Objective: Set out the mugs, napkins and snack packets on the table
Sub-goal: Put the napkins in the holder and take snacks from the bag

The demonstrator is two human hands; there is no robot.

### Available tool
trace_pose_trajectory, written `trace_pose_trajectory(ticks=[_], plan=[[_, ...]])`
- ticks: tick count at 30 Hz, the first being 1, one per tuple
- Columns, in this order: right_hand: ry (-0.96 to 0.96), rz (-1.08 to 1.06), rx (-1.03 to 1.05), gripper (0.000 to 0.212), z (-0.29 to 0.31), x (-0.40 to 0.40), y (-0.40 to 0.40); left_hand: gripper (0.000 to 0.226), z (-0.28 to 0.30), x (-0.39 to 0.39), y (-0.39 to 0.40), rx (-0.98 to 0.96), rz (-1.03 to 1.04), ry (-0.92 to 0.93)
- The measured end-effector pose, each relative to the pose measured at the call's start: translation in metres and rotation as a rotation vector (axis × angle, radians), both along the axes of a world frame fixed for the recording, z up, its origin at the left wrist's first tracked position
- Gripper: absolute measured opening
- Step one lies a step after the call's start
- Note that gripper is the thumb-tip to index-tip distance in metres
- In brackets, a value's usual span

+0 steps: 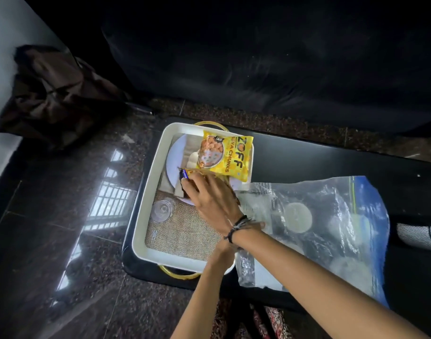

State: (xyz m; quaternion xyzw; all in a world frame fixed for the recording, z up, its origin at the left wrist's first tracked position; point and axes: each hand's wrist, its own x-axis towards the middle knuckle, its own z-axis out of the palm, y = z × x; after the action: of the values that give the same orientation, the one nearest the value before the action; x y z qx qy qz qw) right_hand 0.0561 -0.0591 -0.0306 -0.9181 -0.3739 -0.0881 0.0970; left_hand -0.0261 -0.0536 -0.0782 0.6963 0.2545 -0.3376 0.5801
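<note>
The right hand [209, 199] is reached across into the white tray [145, 192], fingers curled down and closed on a small snack packet [185, 174] w/ a blue end and yellow-brown wrapper; most of the packet is hidden under the palm, so the exact grip can't be told. The left hand [254, 226] is crossed under the right forearm, only fingertips showing at the edge of the clear zip bag [319, 228]; whether it is gripping or just pressing the bag flat cannot be told. Just beyond the right fingers, a yellow Zoff soya chunks packet [225, 155] is lying tilted across the tray's far right corner, partly over a white plate [171, 157] and folded napkins [191, 145]. Nearer the camera, a burlap mat [180, 233] lines the tray, w/ a clear glass piece [161, 210] resting on it. The tray, w/ gold handles, sits at the left end of a black table [307, 157]. Judged by looks: both packets are light, crinkly, slippery film, contents probably crushable, so they are best pinched at a sealed edge or corner, not squeezed mid-body. Napkins are soft and limp; better lifted as a stack from underneath. No mug can be made out for certain; the glass piece is fragile and should be taken by its body.
</note>
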Motion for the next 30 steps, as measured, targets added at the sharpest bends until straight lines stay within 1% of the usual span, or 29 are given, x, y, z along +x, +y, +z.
trace_pose_trajectory(ticks=[1, 2, 3, 4, 6, 7, 8, 9, 10, 11, 12, 13, 15, 16, 17, 18, 19, 20, 21, 22, 23, 24, 25, 26, 27, 29, 30], plan=[[0.015, -0.002, -0.055, 0.057, -0.007, 0.0, 0.005, 0.019, -0.005, -0.002, 0.001, -0.02, 0.038, -0.016], [0.029, 0.007, -0.139, 0.059, -0.014, -0.001, 0.01, 0.025, -0.011, -0.001, 0.004, -0.03, 0.061, 0.001], [0.042, 0.03, -0.2, 0.053, -0.025, -0.003, 0.016, 0.031, -0.011, -0.001, 0.005, -0.082, 0.072, 0.003], [0.1, 0.053, -0.261, 0.044, -0.032, -0.005, 0.02, 0.036, -0.012, -0.002, 0.007, -0.137, 0.074, 0.019], [0.201, 0.105, -0.314, 0.022, -0.044, -0.007, 0.023, 0.042, -0.014, -0.007, 0.008, -0.148, 0.063, -0.017], [0.213, 0.107, -0.312, 0.012, -0.05, -0.005, 0.025, 0.043, -0.014, -0.009, 0.009, -0.134, 0.061, -0.024], [0.26, 0.1, -0.329, 0.009, -0.052, -0.004, 0.026, 0.042, -0.012, -0.01, 0.01, -0.146, 0.059, -0.034], [0.298, 0.108, -0.309, 0.017, -0.054, -0.005, 0.025, 0.041, -0.016, -0.01, 0.012, -0.133, 0.059, -0.053], [0.357, 0.115, -0.302, 0.034, -0.058, -0.006, 0.025, 0.04, -0.017, -0.011, 0.016, -0.107, 0.043, -0.052], [0.39, 0.159, -0.307, 0.047, -0.063, -0.009, 0.026, 0.04, -0.015, -0.011, 0.018, -0.081, 0.043, -0.011], [0.428, 0.202, -0.302, 0.048, -0.065, -0.011, 0.025, 0.04, -0.012, -0.012, 0.019, -0.12, 0.105, 0.051], [0.504, 0.214, -0.266, 0.04, -0.061, -0.011, 0.025, 0.041, -0.014, -0.012, 0.018, -0.183, 0.139, 0.089], [0.589, 0.113, -0.124, 0.035, -0.051, -0.01, 0.021, 0.04, -0.015, -0.012, 0.015, -0.273, 0.21, 0.196], [0.621, 0.047, -0.046, 0.034, -0.042, -0.01, 0.018, 0.039, -0.014, -0.011, 0.015, -0.381, 0.287, 0.275], [0.624, -0.011, 0.037, 0.033, -0.031, -0.008, 0.015, 0.038, -0.008, -0.013, 0.019, -0.52, 0.38, 0.309], [0.607, -0.069, 0.155, 0.032, -0.018, -0.007, 0.009, 0.038, 0.001, -0.006, 0.019, -0.553, 0.421, 0.33], [0.55, -0.132, 0.282, 0.03, -0.004, -0.004, 0.0, 0.037, 0.008, 0.002, 0.016, -0.544, 0.417, 0.328], [0.453, -0.203, 0.39, 0.027, 0.01, 0.0, -0.012, 0.036, 0.009, 0.011, 0.013, -0.438, 0.4, 0.289], [0.338, -0.265, 0.44, 0.024, 0.023, 0.003, -0.028, 0.032, 0.013, 0.02, 0.011, -0.39, 0.405, 0.256], [0.253, -0.326, 0.457, 0.022, 0.034, 0.006, -0.046, 0.036, 0.014, 0.025, 0.012, -0.365, 0.364, 0.207], [0.203, -0.387, 0.456, 0.019, 0.042, 0.009, -0.066, 0.057, 0.018, 0.028, 0.014, -0.352, 0.298, 0.162], [0.175, -0.456, 0.443, 0.018, 0.048, 0.011, -0.087, 0.088, 0.018, 0.029, 0.017, -0.348, 0.261, 0.144], [0.163, -0.527, 0.423, 0.018, 0.051, 0.012, -0.107, 0.112, 0.022, 0.03, 0.019, -0.349, 0.257, 0.132], [0.159, -0.589, 0.4, 0.019, 0.051, 0.011, -0.124, 0.119, 0.023, 0.031, 0.02, -0.35, 0.289, 0.12], [0.173, -0.644, 0.386, 0.021, 0.05, 0.009, -0.139, 0.11, 0.025, 0.032, 0.021, -0.335, 0.325, 0.117], [0.22, -0.727, 0.403, 0.025, 0.046, 0.004, -0.162, 0.08, 0.025, 0.032, 0.024, -0.328, 0.406, 0.11], [0.243, -0.767, 0.429, 0.028, 0.044, 0.002, -0.172, 0.077, 0.024, 0.032, 0.025, -0.328, 0.431, 0.094]])
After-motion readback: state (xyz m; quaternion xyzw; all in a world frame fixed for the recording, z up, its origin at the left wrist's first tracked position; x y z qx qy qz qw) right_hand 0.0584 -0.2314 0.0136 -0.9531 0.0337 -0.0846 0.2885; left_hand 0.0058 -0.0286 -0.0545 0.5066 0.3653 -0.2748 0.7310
